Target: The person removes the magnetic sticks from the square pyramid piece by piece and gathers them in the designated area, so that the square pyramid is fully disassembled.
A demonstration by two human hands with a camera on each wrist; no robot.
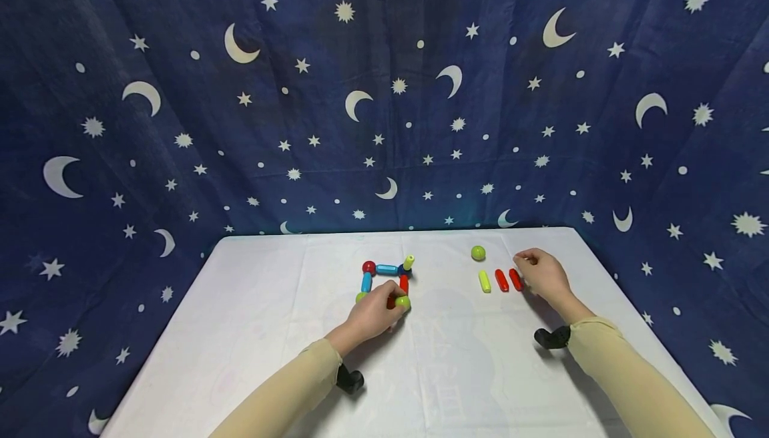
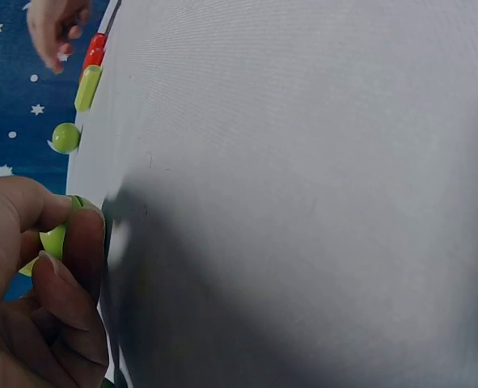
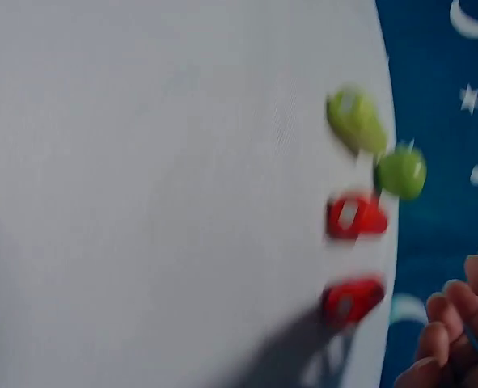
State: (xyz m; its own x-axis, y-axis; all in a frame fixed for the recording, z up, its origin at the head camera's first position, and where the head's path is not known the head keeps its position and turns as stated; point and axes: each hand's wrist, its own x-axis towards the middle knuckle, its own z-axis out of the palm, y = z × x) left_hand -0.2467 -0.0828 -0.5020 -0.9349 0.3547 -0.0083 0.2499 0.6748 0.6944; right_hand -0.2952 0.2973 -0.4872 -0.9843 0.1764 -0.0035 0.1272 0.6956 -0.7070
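My left hand [image 1: 374,311] pinches a green ball [image 1: 403,302] between thumb and fingers, at the near right corner of a four-sided figure of sticks and balls. Blue sticks [image 1: 387,269] form its far and left sides, and a red stick [image 1: 404,284] its right side. Much of the near side is hidden by the hand. A red ball [image 1: 369,267] marks the far left corner; from the dark blue ball [image 1: 404,271] a yellow stick [image 1: 408,262] points up. My right hand [image 1: 543,276], fingers loosely curled with nothing visible in them, hovers beside two red sticks [image 1: 515,279].
Left of the red sticks lies a loose yellow-green stick [image 1: 484,282], with a green ball [image 1: 478,253] behind it. The white table [image 1: 456,371] ends at a dark blue curtain [image 1: 324,177] with moons and stars.
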